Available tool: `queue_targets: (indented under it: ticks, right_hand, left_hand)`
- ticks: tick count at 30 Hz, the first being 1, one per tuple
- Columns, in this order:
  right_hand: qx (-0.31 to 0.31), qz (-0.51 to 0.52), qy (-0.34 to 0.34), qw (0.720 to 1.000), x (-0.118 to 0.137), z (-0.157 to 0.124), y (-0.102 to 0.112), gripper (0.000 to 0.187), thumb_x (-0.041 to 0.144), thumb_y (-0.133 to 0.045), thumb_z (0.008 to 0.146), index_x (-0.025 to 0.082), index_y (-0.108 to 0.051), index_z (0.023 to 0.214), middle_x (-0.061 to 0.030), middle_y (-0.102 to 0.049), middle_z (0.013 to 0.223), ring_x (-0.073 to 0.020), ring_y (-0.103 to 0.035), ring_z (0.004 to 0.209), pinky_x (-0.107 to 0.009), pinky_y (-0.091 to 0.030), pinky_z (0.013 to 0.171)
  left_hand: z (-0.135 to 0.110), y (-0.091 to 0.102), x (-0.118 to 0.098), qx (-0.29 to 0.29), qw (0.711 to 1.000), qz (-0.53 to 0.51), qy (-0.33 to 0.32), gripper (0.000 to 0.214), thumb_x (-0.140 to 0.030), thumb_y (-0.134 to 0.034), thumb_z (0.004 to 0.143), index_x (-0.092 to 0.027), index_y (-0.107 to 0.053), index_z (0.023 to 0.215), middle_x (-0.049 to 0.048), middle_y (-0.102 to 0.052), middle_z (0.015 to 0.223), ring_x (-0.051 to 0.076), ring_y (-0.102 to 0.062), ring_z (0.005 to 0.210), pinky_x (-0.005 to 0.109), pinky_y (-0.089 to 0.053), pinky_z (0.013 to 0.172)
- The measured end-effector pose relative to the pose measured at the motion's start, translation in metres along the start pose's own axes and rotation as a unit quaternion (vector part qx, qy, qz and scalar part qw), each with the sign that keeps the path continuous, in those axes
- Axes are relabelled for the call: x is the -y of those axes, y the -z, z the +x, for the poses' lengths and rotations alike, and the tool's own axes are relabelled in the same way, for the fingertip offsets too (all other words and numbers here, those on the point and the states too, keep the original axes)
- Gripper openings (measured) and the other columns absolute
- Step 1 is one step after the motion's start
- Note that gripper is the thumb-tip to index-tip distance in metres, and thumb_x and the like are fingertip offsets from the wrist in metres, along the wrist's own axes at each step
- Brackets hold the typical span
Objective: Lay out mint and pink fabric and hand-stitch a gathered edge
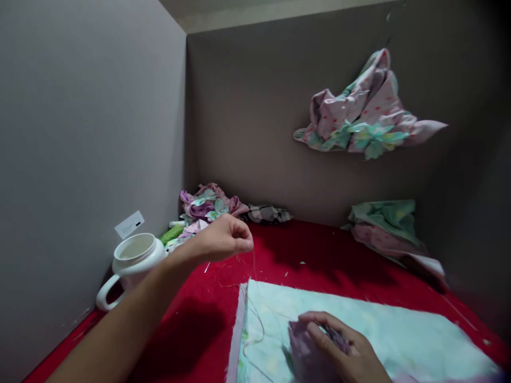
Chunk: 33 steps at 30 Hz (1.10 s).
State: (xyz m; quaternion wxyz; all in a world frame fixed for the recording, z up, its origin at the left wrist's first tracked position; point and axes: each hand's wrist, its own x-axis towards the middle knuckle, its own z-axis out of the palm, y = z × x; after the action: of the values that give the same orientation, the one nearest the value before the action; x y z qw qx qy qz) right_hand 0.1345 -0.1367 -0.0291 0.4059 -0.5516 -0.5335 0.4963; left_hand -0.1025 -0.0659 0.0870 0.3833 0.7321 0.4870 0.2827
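My left hand (227,238) is raised above the red surface with its fingertips pinched together. A thin brown thread (262,323) hangs from those fingertips and curls loosely over a pale aqua cloth (379,322). Low in the view, my right hand (351,348) grips a folded piece of purple cloth (309,351), thumb and fingers closed on it. Under that hand the aqua cloth lies flat, a lilac layer showing along its left edge. Whether a needle is in either hand, I cannot make out.
A white handled pot (138,263) stands at left by the grey wall. Crumpled fabrics (207,202) lie in the back corner, and folded green and pink cloth (385,229) rests at right. A gathered pink cloth (367,106) hangs on the back wall. Red cloth (191,319) covers the surface.
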Motion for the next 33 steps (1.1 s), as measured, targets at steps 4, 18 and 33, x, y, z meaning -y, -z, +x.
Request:
queue_targets:
  ticks: [4,18,33]
  right_hand:
    - [-0.002,-0.002,0.059,0.998,0.016,-0.003,0.005,0.039,0.053,-0.064,0.064,0.017,-0.069,0.079,-0.0093,-0.062,0.097,-0.0269,-0.054,0.093,-0.034,-0.041,0.084]
    - [0.058,0.124,0.006,0.991,0.009,0.003,0.010,0.041,0.050,-0.064,0.063,0.010,-0.060,0.065,0.0035,-0.047,0.039,-0.0051,-0.032,0.039,-0.019,-0.022,0.043]
    - [-0.008,0.134,-0.035,0.990,-0.026,0.029,0.031,0.048,0.060,-0.066,0.055,0.014,-0.055,0.058,0.0043,-0.041,0.045,-0.0072,-0.035,0.040,-0.021,-0.027,0.043]
  left_hand:
    - [-0.009,-0.040,-0.013,0.086,0.996,0.009,0.010,0.010,-0.020,-0.053,0.065,-0.011,-0.057,0.062,-0.0047,-0.041,0.048,0.006,-0.031,0.044,0.019,-0.023,0.041]
    - [0.003,-0.087,-0.008,0.142,0.987,-0.077,0.012,0.016,-0.025,-0.058,0.063,-0.010,-0.057,0.059,-0.0055,-0.038,0.046,0.005,-0.028,0.043,0.019,-0.021,0.042]
    - [0.009,0.043,0.037,-0.008,0.975,-0.213,0.068,0.017,-0.019,-0.065,0.065,-0.011,-0.057,0.078,-0.0031,-0.046,0.050,0.002,-0.030,0.036,0.014,-0.018,0.034]
